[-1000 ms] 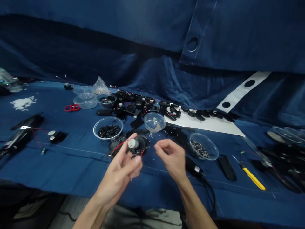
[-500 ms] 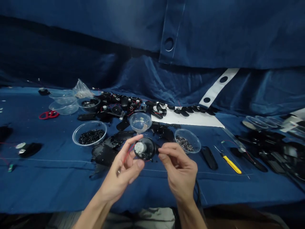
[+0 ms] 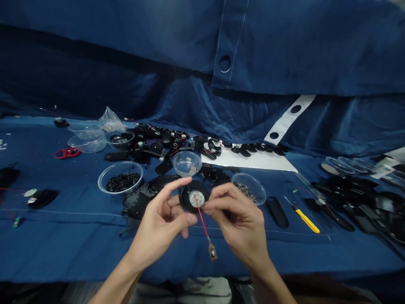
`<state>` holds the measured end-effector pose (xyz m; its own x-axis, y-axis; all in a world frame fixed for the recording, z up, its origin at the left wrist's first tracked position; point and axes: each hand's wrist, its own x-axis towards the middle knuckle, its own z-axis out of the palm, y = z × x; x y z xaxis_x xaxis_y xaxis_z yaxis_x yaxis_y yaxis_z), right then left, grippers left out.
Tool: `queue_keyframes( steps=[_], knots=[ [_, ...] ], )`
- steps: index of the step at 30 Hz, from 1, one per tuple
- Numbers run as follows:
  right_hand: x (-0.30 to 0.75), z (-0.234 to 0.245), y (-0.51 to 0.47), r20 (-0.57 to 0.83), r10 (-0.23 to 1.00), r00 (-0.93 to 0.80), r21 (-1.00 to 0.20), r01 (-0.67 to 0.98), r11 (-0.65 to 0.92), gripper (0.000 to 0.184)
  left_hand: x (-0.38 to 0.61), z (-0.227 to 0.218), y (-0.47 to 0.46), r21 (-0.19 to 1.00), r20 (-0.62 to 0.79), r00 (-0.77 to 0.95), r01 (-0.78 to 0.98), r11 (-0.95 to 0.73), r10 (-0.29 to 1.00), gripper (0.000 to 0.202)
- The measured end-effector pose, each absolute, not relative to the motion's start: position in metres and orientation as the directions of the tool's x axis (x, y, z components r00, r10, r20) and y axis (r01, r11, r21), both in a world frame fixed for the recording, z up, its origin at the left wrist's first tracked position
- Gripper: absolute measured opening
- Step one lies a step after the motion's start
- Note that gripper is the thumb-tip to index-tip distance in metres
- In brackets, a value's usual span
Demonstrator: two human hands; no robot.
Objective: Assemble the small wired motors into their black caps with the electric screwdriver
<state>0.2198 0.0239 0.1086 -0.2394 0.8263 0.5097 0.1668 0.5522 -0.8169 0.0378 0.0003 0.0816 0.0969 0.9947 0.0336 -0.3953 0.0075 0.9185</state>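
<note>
Speaker (image 3: 194, 196), probably, half-hidden between both hands (image 3: 160, 226) (image 3: 237, 223)

Dim, even light; soft shadows; edges bowed, slightly soft.

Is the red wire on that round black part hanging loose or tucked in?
Hanging loose: the red wire drops from the round black part, its small tab dangling.

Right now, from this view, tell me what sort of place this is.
Probably an electronics teardown or assembly bench: a blue cloth-covered table holds a clear bowl of small black screws and a yellow-handled screwdriver, while the left hand and right hand hold a black round part with a red wire.
</note>
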Motion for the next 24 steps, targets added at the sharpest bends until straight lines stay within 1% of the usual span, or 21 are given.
queue_keyframes(
  steps=[3,6,8,10,13,15,18,20,24],
  knots=[
    [0.212,0.106,0.019,0.401,0.905,-0.14,-0.907,0.076,0.414,0.011,0.04,0.081,0.002,0.917,0.099,0.052,-0.393,-0.071,0.994,0.07],
    [0.205,0.104,0.015,0.349,0.936,-0.035,-0.937,-0.027,0.348,0.006,0.043,0.081,0.002,0.917,0.154,-0.002,-0.373,-0.144,0.988,0.067],
    [0.202,0.104,0.012,0.32,0.947,0.002,-0.946,-0.056,0.32,0.003,0.044,0.081,0.003,0.914,0.169,-0.026,-0.37,-0.166,0.985,0.064],
    [0.2,0.105,0.01,0.283,0.959,-0.024,-0.957,-0.076,0.281,0.003,0.045,0.08,0.002,0.907,0.174,-0.029,-0.385,-0.172,0.984,0.061],
    [0.201,0.105,0.009,0.234,0.965,-0.118,-0.97,-0.096,0.223,0.004,0.044,0.077,0.002,0.889,0.159,0.001,-0.434,-0.143,0.987,0.064],
    [0.204,0.106,0.011,0.278,0.953,-0.121,-0.96,-0.049,0.274,0.007,0.043,0.076,0.002,0.879,0.131,0.034,-0.466,-0.101,0.991,0.068],
    [0.209,0.107,0.017,0.438,0.897,-0.067,-0.893,0.086,0.442,0.014,0.043,0.077,0.003,0.874,0.085,0.098,-0.485,-0.027,0.992,0.072],
    [0.212,0.107,0.021,0.51,0.857,-0.078,-0.848,0.124,0.516,0.019,0.042,0.078,0.003,0.878,0.066,0.131,-0.479,0.005,0.989,0.071],
    [0.215,0.107,0.029,0.551,0.826,-0.12,-0.809,0.169,0.563,0.022,0.042,0.081,0.005,0.876,0.067,0.152,-0.481,0.014,0.986,0.069]
  ],
)
